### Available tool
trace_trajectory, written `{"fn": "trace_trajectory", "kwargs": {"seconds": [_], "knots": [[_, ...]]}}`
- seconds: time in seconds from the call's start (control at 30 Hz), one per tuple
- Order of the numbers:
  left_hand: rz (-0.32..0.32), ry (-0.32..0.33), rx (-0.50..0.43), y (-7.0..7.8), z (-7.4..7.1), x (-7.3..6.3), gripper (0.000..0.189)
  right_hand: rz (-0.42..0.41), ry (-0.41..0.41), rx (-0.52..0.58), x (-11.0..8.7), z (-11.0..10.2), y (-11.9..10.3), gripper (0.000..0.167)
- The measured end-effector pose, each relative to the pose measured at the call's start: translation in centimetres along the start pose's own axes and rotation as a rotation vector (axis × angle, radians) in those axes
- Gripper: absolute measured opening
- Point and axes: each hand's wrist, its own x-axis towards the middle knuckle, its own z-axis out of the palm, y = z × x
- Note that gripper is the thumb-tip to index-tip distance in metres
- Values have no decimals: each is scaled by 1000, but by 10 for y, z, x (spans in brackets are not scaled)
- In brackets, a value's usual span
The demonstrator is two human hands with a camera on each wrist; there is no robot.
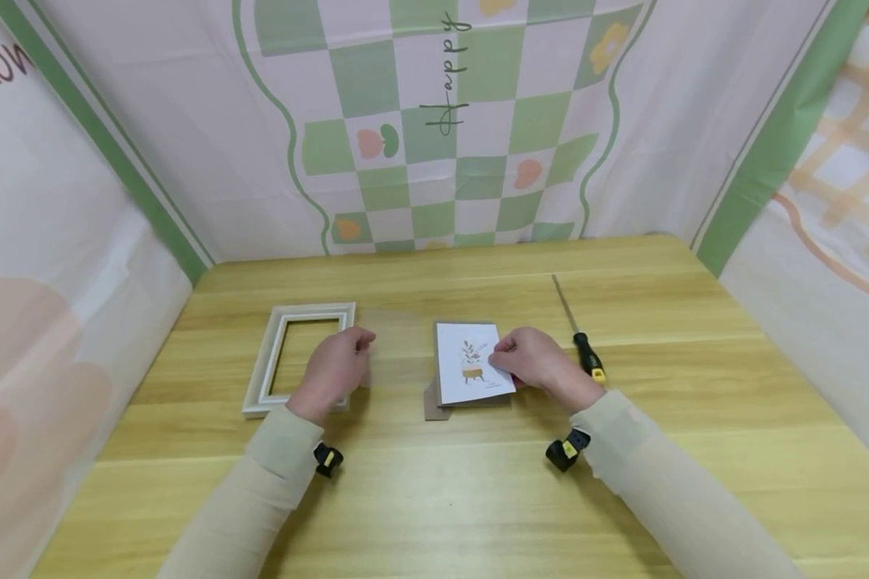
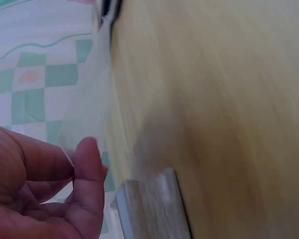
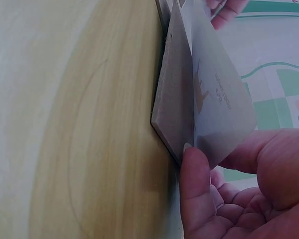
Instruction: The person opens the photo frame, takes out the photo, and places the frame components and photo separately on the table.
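My left hand point(image 1: 339, 363) pinches the near-left edge of a clear plastic sheet point(image 1: 398, 342) between thumb and finger; the sheet shows tilted in the left wrist view. Beneath that hand lies a white picture frame point(image 1: 262, 370) with an open middle. My right hand point(image 1: 536, 358) pinches the right edge of a white card point(image 1: 455, 382) printed with a potted plant. Under the card is a grey-brown backing board point(image 3: 173, 94), and the card's held side stands a little apart from it. A brown flap point(image 1: 436, 408) pokes out at the board's lower left.
A screwdriver point(image 1: 586, 354) with a black and yellow handle lies to the right of my right hand. The wooden table point(image 1: 442, 498) ends at a patterned cloth point(image 1: 478, 161) behind, with more cloth at both sides.
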Motion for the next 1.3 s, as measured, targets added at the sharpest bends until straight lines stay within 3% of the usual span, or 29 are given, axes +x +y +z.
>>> {"fn": "trace_trajectory", "kwargs": {"seconds": [0.17,0.6,1.0,1.17,1.23,1.3], "knots": [[26,-2,125,-3,1,-1,34,4,0,5,-1,0,0,36],[18,-22,236,-14,-6,-3,37,0,-5,-16,0,-1,1,37],[53,-19,396,-9,-1,-10,40,-6,-10,-30,0,0,2,37],[154,21,483,-3,5,-15,23,-3,-10,-22,0,0,1,37],[220,8,522,0,8,-16,19,0,-9,-15,0,0,1,37],[265,-36,540,4,11,-17,28,-1,-7,-12,-1,0,1,37]]}}
